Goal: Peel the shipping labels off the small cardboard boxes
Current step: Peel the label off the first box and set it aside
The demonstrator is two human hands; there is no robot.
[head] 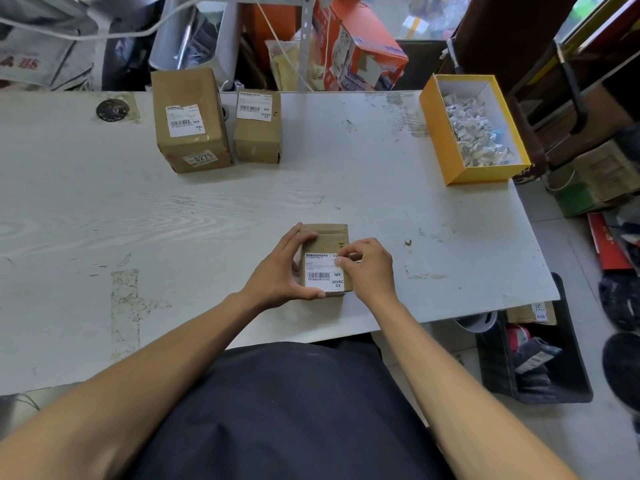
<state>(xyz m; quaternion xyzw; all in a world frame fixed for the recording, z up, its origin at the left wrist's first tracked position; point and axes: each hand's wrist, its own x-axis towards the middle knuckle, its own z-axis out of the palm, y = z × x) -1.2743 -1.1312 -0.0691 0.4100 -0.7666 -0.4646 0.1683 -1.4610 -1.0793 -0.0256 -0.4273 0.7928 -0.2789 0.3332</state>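
Observation:
A small cardboard box lies near the table's front edge with a white shipping label on its top face. My left hand grips the box by its left side, thumb under the near edge. My right hand rests on the box's right side, with thumb and forefinger pinched at the label's upper right corner. Two more cardboard boxes stand at the back of the table: a larger box with two labels and a smaller box with one label.
A yellow open box holding crumpled peeled labels sits at the table's right rear. The white table is scuffed, with a dark round cap at back left. Clutter and cartons crowd behind the table and on the floor to the right.

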